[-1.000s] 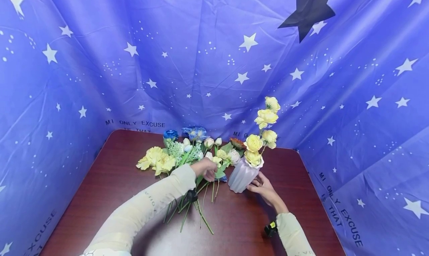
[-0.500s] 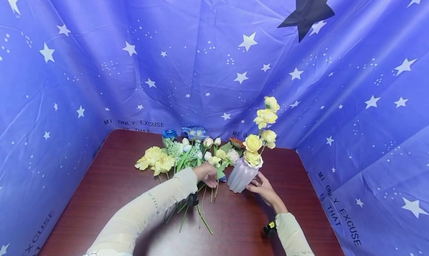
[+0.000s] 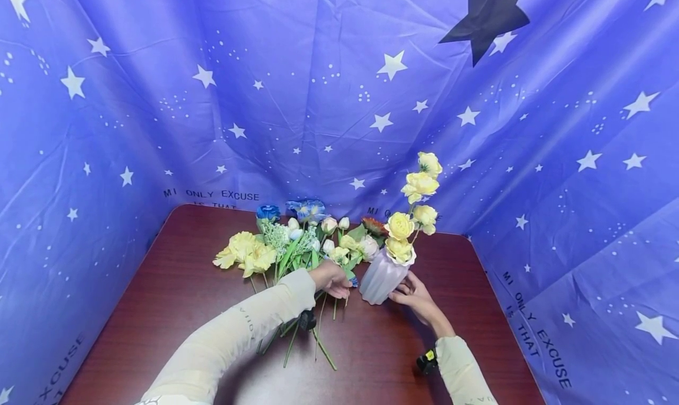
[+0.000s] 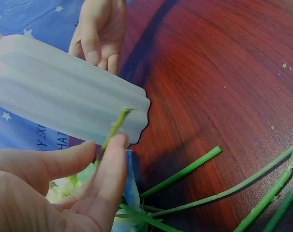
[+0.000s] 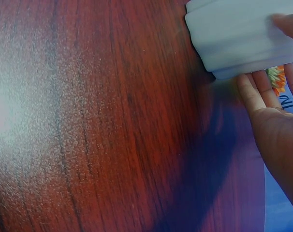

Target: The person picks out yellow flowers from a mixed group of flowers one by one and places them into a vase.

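Observation:
My left hand (image 3: 330,277) is among the artificial flowers at the middle of the table. In the left wrist view its thumb and fingers pinch a green flower stem (image 4: 116,126), whose cut end points at the vase; I cannot tell which blossom it belongs to. My right hand (image 3: 422,303) grips the pale, ribbed vase (image 3: 383,279) low on its right side, thumb on the near side and fingers behind, as the right wrist view shows. Tilted slightly to the right, the vase carries yellow flowers (image 3: 401,226) that rise out of its scalloped mouth.
Left of the vase lies a pile of flowers: large yellow blooms (image 3: 246,253), blue ones (image 3: 307,210), white buds and an orange-red one (image 3: 374,226). Loose stems (image 3: 325,351) point toward the near edge. A blue star-printed curtain (image 3: 318,98) encloses the brown table (image 3: 159,310).
My left hand has shifted slightly right and down, toward the vase, and its fingers have come together around a stem. The right hand and the vase have stayed put.

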Tool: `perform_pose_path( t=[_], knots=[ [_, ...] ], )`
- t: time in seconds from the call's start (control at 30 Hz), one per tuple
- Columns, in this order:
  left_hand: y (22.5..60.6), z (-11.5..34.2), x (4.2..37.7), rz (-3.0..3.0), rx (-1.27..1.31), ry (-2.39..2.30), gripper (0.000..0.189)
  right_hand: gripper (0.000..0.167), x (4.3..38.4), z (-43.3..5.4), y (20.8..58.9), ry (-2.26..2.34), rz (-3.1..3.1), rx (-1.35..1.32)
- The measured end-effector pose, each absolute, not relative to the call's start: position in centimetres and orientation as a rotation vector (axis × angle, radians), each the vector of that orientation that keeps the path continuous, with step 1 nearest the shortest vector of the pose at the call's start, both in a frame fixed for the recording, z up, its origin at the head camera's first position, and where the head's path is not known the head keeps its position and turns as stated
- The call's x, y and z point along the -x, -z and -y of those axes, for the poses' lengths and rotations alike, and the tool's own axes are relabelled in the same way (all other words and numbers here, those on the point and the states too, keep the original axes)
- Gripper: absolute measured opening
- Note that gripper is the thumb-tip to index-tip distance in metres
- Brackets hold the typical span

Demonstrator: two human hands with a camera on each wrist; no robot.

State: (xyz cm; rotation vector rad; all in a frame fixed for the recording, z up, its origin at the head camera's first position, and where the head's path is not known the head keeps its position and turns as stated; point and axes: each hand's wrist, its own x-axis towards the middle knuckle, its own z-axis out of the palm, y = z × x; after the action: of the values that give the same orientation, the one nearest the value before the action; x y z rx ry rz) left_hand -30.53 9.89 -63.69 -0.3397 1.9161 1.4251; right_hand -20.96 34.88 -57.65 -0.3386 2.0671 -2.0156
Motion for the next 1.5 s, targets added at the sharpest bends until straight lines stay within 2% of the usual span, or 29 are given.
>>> perform_pose_path(
  t=[0.13, 0.37, 0.47, 0.7, 1.5],
  knots=[
    [62.1, -9.3, 30.0, -1.874, 0.356, -1.547, 0.011, 0.062, 21.0, -34.8, 57.6, 2.016, -2.063, 0.342],
    [52.3, -7.8, 24.8, -1.929, 0.403, -1.648, 0.006, 0.061, 20.9, -34.8, 57.5, 2.015, -2.063, 0.356],
    [51.1, -7.8, 23.9, -1.944, 0.439, -1.676, 0.005, 0.061, 20.8, -34.8, 57.4, 2.019, -2.06, 0.349],
    [51.4, -8.2, 23.9, -1.928, 0.47, -1.664, 0.007, 0.06, 20.8, -34.8, 57.3, 2.025, -2.063, 0.339],
    [51.3, -5.8, 25.0, -1.823, 0.283, -1.692, 0.016, 0.063, 20.9, -35.0, 57.7, 1.993, -2.099, 0.304]
  ],
)
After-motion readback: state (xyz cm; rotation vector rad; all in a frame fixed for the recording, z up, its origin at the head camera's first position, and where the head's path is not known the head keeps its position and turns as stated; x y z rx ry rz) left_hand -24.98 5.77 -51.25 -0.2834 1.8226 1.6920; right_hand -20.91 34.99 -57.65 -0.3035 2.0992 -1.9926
